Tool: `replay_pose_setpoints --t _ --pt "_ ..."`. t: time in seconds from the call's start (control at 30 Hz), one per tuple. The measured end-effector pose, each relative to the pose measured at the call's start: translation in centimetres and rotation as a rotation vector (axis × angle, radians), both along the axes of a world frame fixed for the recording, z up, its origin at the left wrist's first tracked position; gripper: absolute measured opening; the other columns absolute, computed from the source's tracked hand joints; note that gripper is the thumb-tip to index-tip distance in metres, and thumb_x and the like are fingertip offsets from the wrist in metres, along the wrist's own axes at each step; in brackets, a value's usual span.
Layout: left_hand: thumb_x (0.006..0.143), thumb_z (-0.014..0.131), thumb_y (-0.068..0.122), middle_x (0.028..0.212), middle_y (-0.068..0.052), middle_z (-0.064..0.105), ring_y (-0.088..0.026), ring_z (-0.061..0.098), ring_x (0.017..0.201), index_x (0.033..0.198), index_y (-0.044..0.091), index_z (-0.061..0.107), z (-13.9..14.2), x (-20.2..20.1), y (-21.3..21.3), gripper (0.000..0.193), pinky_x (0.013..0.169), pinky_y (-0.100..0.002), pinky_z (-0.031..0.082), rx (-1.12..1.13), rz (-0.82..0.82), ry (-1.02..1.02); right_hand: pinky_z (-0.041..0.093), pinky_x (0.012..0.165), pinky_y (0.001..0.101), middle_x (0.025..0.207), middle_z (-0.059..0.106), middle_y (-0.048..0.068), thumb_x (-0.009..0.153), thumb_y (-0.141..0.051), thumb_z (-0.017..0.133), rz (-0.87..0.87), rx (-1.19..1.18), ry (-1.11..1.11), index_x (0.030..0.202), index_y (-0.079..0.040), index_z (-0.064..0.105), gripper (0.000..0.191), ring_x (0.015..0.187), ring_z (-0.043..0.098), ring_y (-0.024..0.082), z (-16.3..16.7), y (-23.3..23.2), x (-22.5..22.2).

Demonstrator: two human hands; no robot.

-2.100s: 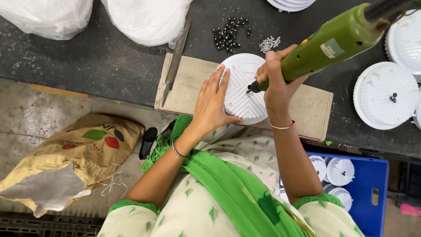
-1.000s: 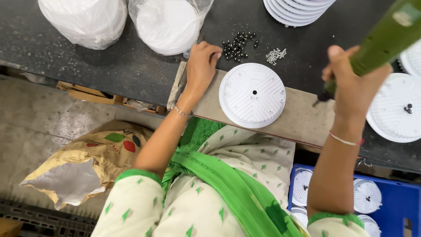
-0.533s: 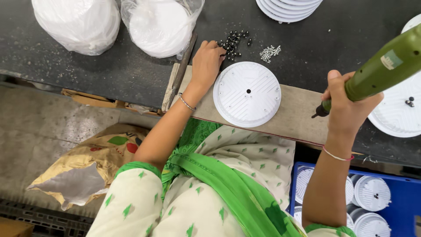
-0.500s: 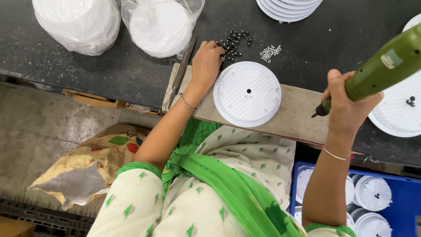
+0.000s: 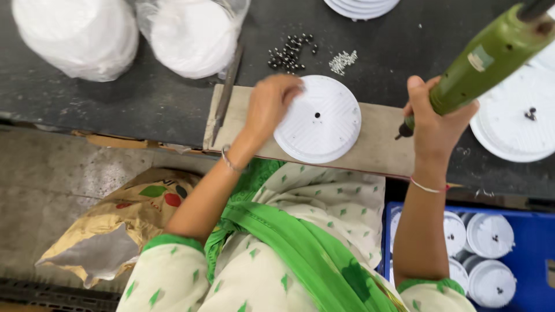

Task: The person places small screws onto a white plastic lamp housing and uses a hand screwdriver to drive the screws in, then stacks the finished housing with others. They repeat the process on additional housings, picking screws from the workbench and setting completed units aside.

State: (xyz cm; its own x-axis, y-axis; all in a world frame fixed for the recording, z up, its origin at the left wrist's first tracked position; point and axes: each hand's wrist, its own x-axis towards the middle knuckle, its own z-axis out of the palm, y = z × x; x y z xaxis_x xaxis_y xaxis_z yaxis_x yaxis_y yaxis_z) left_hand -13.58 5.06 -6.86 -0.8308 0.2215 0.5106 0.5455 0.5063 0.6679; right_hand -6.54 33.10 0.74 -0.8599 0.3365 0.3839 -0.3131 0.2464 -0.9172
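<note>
Appears to be a screw-fastening step on the white ribbed disc (image 5: 321, 118), caught in the pause between placing and driving. Lies flat on a wooden board (image 5: 381, 144) at the near edge of the dark tabletop (image 5: 115, 98), directly in front of the body. Shows fine radial ribs, a raised rim, a small dark hole at the centre and a few tiny holes near the edge; looks like light moulded plastic, clean and undamaged.

Left hand (image 5: 272, 107) draped over the disc's left rim, fingers bent onto the ribbed face. Possibly pinching a small screw at the fingertips, but too small and hidden to say; cannot tell whether closed on anything or merely steadying.

Right hand (image 5: 433, 121) wrapped tight around the green power screwdriver (image 5: 485, 55), bit pointing down over the bare board, just to the right of the disc and clear of it.

Calls next, by this reading, for a firm hold on the disc against spinning, and for bringing the bit across and setting it square over a hole.

Nearby: a scatter of dark screws (image 5: 289, 52) and a smaller heap of silver screws (image 5: 342, 59) just beyond the board, another white disc (image 5: 514, 121) at the right, more stacked in a blue crate (image 5: 532, 231) below.
</note>
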Motion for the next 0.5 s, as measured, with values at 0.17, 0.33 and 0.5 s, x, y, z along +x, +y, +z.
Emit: replay_pose_setpoints --t 0.17,0.33,0.5 --pt "0.086 0.077 0.012 0.091 -0.007 0.073 -0.029 0.069 0.089 0.093 0.009 0.076 0.0 4.4 2.5 0.008 0.076 -0.039 0.054 -0.030 -0.047 -0.057 0.047 0.055 0.0236 0.067 0.059 0.003 0.108 -0.004 0.078 0.040 -0.001 0.009 0.082 -0.002 0.061 0.030 0.055 0.059 0.012 0.0 -0.2 -0.1" --pt "0.086 0.077 0.010 0.093 -0.003 0.072 -0.026 0.067 0.090 0.093 0.009 0.076 0.1 4.8 2.9 0.007 0.076 -0.038 0.054 -0.043 -0.067 -0.060 0.048 0.055 0.0237 0.069 0.059 0.003 0.107 -0.004 0.078 0.047 0.010 0.004 0.083 -0.002 0.061 0.029 0.055 0.060 0.011 0.2 -0.7 0.0" --pt "0.085 0.076 0.008 0.092 -0.003 0.070 -0.026 0.066 0.089 0.093 0.008 0.077 0.1 4.7 2.8 0.008 0.075 -0.039 0.053 -0.070 -0.090 -0.115 0.047 0.053 0.0236 0.072 0.059 0.002 0.106 -0.004 0.078 0.048 0.000 0.005 0.083 -0.002 0.061 0.028 0.054 0.059 0.011 0.2 -0.7 -0.1"
